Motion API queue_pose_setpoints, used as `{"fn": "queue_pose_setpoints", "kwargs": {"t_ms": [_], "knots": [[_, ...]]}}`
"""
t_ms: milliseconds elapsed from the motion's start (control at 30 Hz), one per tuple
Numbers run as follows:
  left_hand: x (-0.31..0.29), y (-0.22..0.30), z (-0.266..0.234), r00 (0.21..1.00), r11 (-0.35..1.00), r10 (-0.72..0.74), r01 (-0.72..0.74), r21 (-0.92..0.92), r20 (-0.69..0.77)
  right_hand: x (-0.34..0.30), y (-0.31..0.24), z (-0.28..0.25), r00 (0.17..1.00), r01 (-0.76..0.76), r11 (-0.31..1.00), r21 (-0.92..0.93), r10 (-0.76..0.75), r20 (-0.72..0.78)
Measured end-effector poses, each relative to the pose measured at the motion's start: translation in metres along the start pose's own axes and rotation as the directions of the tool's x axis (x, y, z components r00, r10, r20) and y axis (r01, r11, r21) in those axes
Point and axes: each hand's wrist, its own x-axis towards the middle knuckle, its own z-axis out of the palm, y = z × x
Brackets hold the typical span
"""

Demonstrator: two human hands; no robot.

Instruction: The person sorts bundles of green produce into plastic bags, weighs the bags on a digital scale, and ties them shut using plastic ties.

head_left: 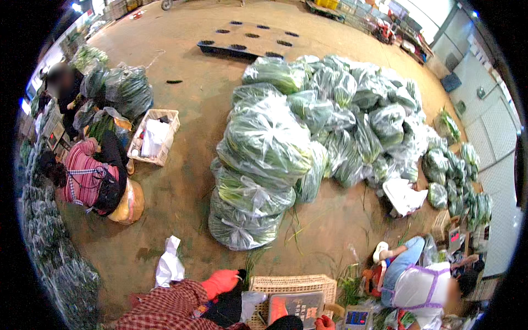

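My left hand (223, 282), in a red glove, reaches out from a red checked sleeve. Its fingers are closed around a small dark thing that I cannot make out. To its right stands a woven beige crate (294, 284), with a dark printed sheet or box (296, 309) on top. A clear plastic bag (251, 303) hangs by the crate's left side. At the lower edge shows part of my right hand (324, 323), also red-gloved, its fingers curled; whatever it holds is hidden. A scale with a lit display (356, 318) sits right beside it.
Bagged green vegetables (269, 137) are piled high ahead. A white bag (169, 263) lies left of my arm. Seated people work at left (88, 179) and right (421, 286). A white crate (154, 137) and a dark pallet (247, 38) stand farther off.
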Motion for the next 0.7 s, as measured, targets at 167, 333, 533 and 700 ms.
{"fn": "queue_pose_setpoints", "kwargs": {"t_ms": [167, 333, 533, 700], "knots": [[0.004, -0.008, -0.058, 0.93, 0.93, -0.358, 0.348, -0.113, -0.084, 0.062, -0.039, -0.045, 0.962, 0.229, 0.971, -0.063, -0.235, -0.137], [0.028, -0.003, -0.028, 0.856, 0.857, -0.492, 0.445, -0.258, -0.159, 0.108, -0.039, -0.074, 0.996, 0.066, 0.996, 0.056, -0.068, 0.052], [0.116, 0.094, -0.025, 0.715, 0.615, -0.662, 0.345, -0.709, -0.225, 0.239, -0.063, -0.124, 0.961, -0.088, 0.995, 0.051, 0.071, 0.268], [0.205, 0.148, 0.014, 0.618, 0.497, -0.775, 0.465, -0.732, -0.133, 0.416, -0.154, -0.2, 0.936, -0.01, 0.991, 0.135, -0.038, 0.35]]}}
